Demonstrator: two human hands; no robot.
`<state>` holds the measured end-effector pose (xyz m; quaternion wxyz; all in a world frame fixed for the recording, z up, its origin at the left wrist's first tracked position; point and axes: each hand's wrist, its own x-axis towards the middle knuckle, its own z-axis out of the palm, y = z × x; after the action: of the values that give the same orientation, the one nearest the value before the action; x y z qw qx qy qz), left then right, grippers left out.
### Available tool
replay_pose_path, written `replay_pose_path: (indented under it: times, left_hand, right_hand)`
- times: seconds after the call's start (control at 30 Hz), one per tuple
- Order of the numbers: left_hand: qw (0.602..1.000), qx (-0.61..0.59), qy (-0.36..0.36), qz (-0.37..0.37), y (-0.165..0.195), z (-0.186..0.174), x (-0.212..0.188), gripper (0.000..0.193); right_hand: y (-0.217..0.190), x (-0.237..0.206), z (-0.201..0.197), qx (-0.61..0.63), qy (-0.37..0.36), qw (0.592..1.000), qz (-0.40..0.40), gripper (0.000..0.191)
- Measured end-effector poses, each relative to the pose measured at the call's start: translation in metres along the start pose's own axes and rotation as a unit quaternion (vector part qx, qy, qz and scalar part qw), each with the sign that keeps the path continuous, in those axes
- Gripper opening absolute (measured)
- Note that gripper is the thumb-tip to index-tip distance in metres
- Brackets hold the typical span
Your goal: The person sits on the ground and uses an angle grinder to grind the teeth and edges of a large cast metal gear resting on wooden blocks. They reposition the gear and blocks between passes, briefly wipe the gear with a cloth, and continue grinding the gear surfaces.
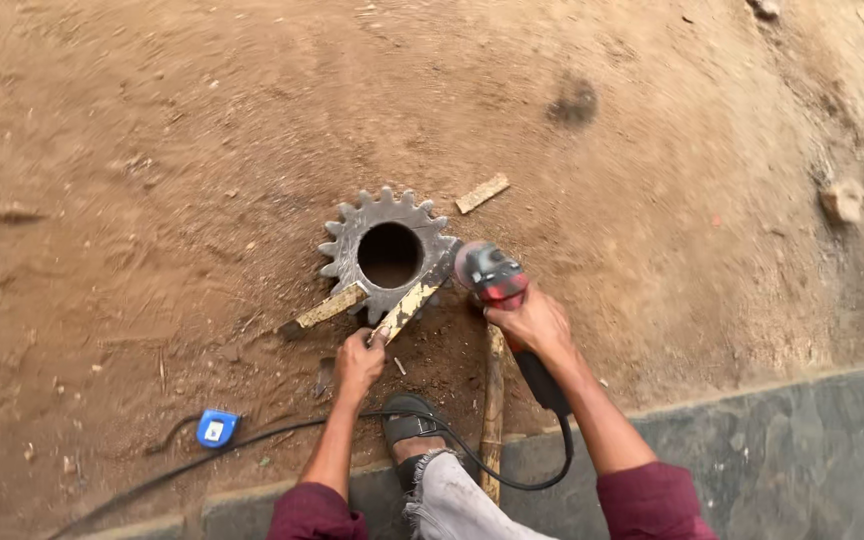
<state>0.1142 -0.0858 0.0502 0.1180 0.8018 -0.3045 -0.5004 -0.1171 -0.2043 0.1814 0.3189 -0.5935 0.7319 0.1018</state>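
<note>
Far to the left of the left hand, a small blue tape measure (217,429) lies on the bare dirt ground (152,150), with a black power cable (282,433) running past it toward the person's legs. Just beyond and to the left of the left hand, a flat yellow-painted bar (324,309) rests on the dirt with its far end under the rim of a large steel gear (386,252), which lies flat with its round bore facing up. The left hand (357,362) is closed around the near end of a second yellow-painted bar (407,307), which slants up from the fingers to the gear's near right edge. Beyond both hands a short loose strip of wood (482,193) lies on the ground near the gear. The right hand (535,325) is clenched on the body of a red and grey angle grinder (489,277), whose head sits against the gear's right side, just past the fingers. Between the forearms a wooden stick (493,400) lies lengthwise, beside the person's sandalled foot (409,428).
</note>
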Motion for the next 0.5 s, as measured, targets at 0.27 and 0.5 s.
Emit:
replay_pose_path:
  times: [0.27, 0.5]
  left_hand:
    - [0.999, -0.014, -0.039, -0.025, 0.006, -0.002, -0.006, 0.062]
    - [0.996, 0.01, 0.037, 0.075, -0.01, 0.011, 0.006, 0.058]
  right_hand:
    - [-0.004, 0.008, 0.005, 0.035, -0.004, 0.999, 0.009, 0.071]
    - [0.039, -0.008, 0.018, 0.043, 0.02, 0.997, 0.062, 0.073]
